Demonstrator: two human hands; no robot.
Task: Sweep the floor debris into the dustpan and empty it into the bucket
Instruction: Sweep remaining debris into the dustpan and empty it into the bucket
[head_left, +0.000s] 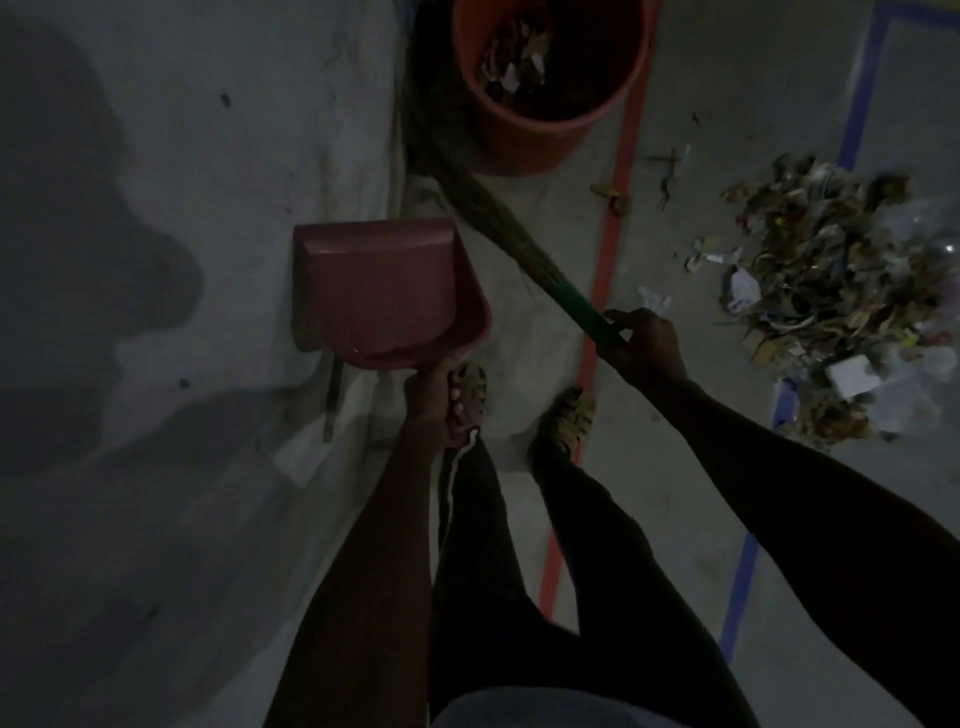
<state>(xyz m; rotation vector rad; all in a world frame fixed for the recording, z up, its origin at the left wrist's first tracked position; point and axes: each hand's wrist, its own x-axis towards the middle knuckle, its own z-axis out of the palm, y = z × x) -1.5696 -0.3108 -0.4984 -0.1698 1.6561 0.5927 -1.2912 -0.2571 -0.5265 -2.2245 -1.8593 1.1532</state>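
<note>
A pink plastic dustpan (384, 291) is gripped by its handle in the left hand (431, 400). A green-handled straw broom (498, 228) is grasped by the right hand (647, 343), beside an orange plastic bucket (550, 83) in which debris is held.

The grey floor (649, 493) carried an orange bucket (545, 130), a debris pile (831, 291), and red and blue tape lines.

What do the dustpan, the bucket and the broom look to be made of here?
Dustpan: seemingly moulded plastic, dull pink-red, with a smooth pan and raised rim. Bucket: probably plastic too, orange-red, with a thin, even, rounded rim and a matte wall. Broom: the head looks like bundled dry grass or similar fibre, fine tan strands; its green handle could be plastic or a wrap, too dim to tell.
</note>
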